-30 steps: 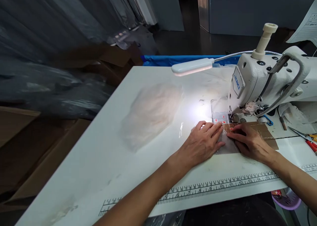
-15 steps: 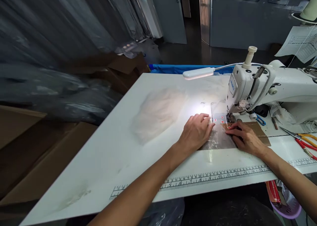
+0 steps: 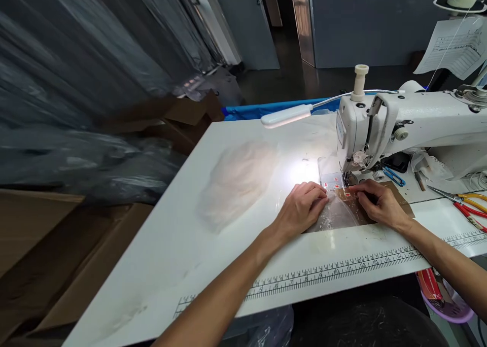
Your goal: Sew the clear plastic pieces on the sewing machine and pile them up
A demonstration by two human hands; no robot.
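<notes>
A clear plastic sheet (image 3: 335,212) with small red marks lies beneath the needle end of a white sewing machine (image 3: 361,126). My left hand (image 3: 304,205) has its fingers bent and closed at the sheet's left edge. On the other side, my right hand (image 3: 382,205) pinches the sheet close to the presser foot, thumb and index finger together. A brown piece of card (image 3: 401,200) shows under and beyond my right hand. My fingers hide part of the sheet's edges.
A lit lamp (image 3: 285,116) hangs over the white table (image 3: 171,255), which has a printed ruler (image 3: 335,273) along its front. Right of the machine's needle are blue snips (image 3: 393,176) and scissors (image 3: 462,199). Cardboard boxes (image 3: 95,255) stand at the left. A purple basket (image 3: 452,314) sits below.
My right hand has shifted toward the presser foot, its fingers pinching farther up the sheet. My left hand stays by the left edge, fingers more curled. The view has tilted slightly.
</notes>
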